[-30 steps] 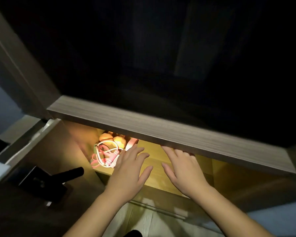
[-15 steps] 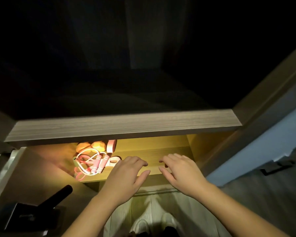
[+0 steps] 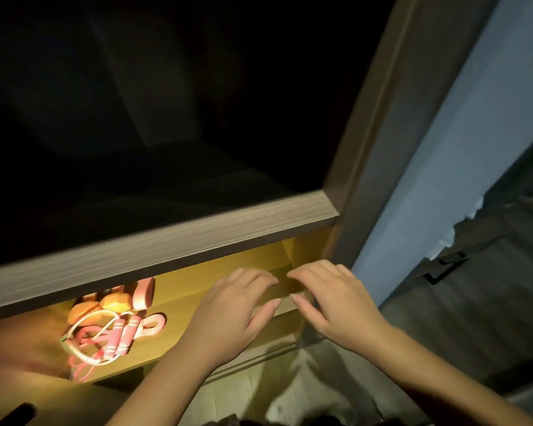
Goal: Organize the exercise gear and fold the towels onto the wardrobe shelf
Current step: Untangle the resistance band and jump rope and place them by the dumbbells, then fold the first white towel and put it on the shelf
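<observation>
- One dark rod-shaped object [image 3: 14, 414] pokes in at the bottom left corner, too dim for you to name.
- Above it, the lit wardrobe shelf [image 3: 194, 292] glows yellow, and the exercise gear sits bunched at its left end, well apart from your hands.
- At the front of that bunch lies a pink jump rope [image 3: 119, 333]. Its two striped handles lie side by side and its pale cord loops loosely around them, with a few loops reaching the shelf's front edge.
- Just behind the rope sit two orange rounded pieces [image 3: 111, 303], touching each other. You cannot tell what they are.
- Beside them on the right a pink roll [image 3: 144, 291] stands on edge, partly hidden under the grey wood-grain board [image 3: 173, 241] that crosses above the lit shelf.
- Your left hand [image 3: 228, 316] is palm down over the middle of the shelf, fingers loosely bent, holding nothing.
- Your right hand [image 3: 336, 302] is just beside it near the shelf's right end, also palm down, fingers relaxed and bent, holding nothing. The two thumbs point at each other, close but apart.
- Whether either hand's fingertips touch the shelf is unclear.
- Right of your hands the wardrobe side panel [image 3: 379, 155] rises, with a pale blue wall [image 3: 450, 167] beyond it.
</observation>
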